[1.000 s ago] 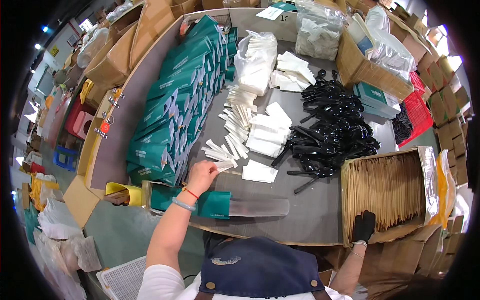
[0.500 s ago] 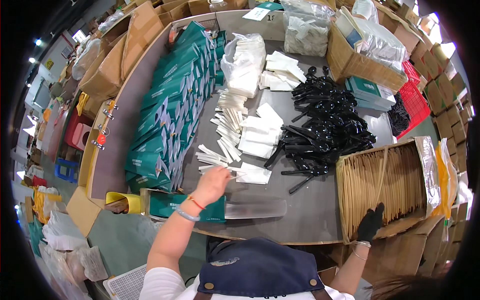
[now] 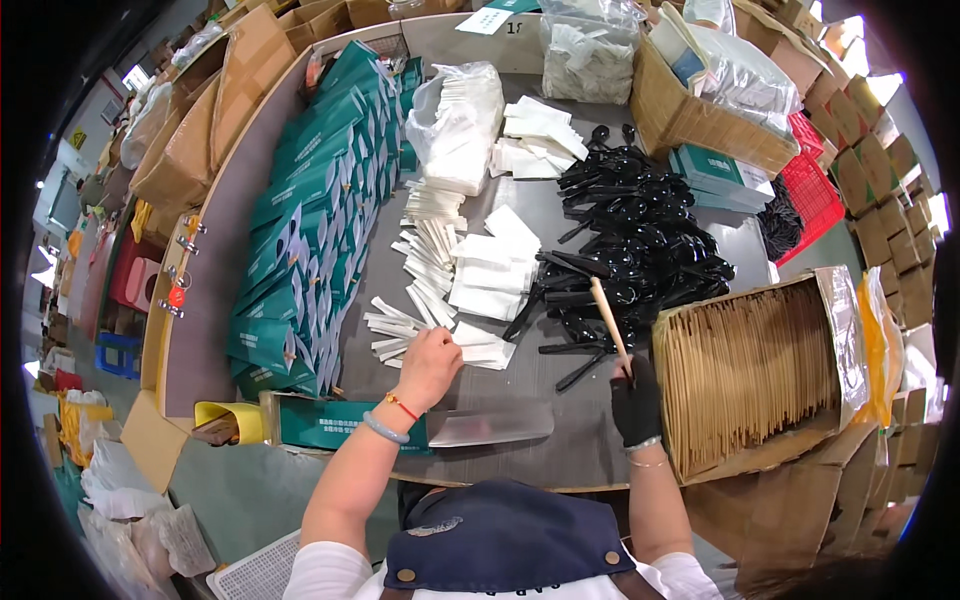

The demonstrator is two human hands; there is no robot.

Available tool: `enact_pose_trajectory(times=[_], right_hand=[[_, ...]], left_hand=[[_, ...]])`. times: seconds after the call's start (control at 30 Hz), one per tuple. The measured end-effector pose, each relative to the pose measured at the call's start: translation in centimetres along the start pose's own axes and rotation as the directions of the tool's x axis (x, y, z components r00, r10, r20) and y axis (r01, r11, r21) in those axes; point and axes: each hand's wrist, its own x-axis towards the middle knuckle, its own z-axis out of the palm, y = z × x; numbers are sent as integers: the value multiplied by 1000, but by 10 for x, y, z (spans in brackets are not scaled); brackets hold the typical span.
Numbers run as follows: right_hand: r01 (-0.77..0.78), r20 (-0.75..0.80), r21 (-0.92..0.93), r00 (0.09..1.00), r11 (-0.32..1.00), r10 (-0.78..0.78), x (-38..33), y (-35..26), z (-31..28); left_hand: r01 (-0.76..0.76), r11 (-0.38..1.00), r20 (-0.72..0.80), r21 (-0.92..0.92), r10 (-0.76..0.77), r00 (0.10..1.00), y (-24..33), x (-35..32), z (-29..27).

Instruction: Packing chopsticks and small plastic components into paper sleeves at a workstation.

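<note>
Gray worktable (image 3: 585,435) spans frame center. Right hand (image 3: 637,405), gloved: fingers pinch brown stick (image 3: 611,325), right of center, lower end hidden. Left hand (image 3: 430,368), below center: fingertips obscured, grip indeterminable, touching white packets (image 3: 485,348). Stick-filled box (image 3: 842,335): lower right.

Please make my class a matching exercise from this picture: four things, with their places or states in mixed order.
1. right hand
2. left hand
3. black spoons
4. green packets

A. heaped, left of the red basket
B. gloved in black, holding a tan stick
C. lined up along the table's left wall
D. ungloved, at the white packets

Pairs: 1-B; 2-D; 3-A; 4-C
</note>
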Motion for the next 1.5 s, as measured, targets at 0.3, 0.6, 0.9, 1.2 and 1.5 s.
enact_pose_trajectory(times=[0.3,0.6,0.9,1.2,1.5], right_hand=[[134,373,-336,928,932,1,47,-25,-2],[254,482,-398,875,882,-34,41,-16,-7],[194,331,-229,937,954,-111,39,-38,-13],[104,134,-89,987,991,-91,29,-39,-15],[90,154,-9,984,996,-88,17,-26,-10]], left_hand=[[-112,994,26,-6,112,993,-3,-7,-16],[-9,999,-179,-35,3,984,-10,14,-4],[-35,995,-255,-90,11,967,-20,64,17],[248,922,-132,-297,-297,946,-9,58,26],[510,633,187,-582,-506,842,38,-6,-50]])
